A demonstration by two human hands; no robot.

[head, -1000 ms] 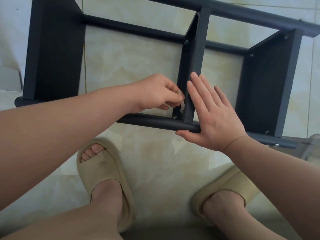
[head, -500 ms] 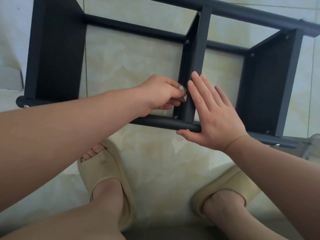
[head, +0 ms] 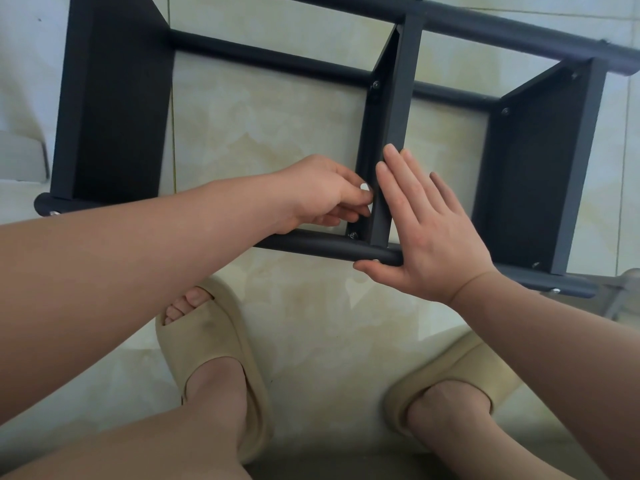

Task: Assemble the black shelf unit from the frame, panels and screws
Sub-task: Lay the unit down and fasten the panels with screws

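Between both hands stands the black middle panel (head: 394, 98). The right hand (head: 426, 230) presses it flat, fingers (head: 403, 174) straight; the left hand (head: 322, 195) pinches a small item (head: 365, 190), unidentifiable, beside it. Bracing squarely should keep the joint aligned.

Open down to bare floor tile (head: 263, 126) between left panel (head: 114, 109) and middle panel (head: 394, 133). Narrowed near the front tube (head: 311, 242) by the left hand (head: 318, 195). Right of it, blocked by the flat right hand (head: 433, 237); clear beyond toward the rear tube (head: 450, 95).

Three black panels (head: 114, 109) (head: 398, 116) (head: 540, 174), three frame tubes (head: 311, 242) (head: 277, 60) (head: 502, 27), two hands (head: 318, 195) (head: 429, 237), two beige slippers (head: 207, 344) (head: 460, 362), one small white piece (head: 364, 187)
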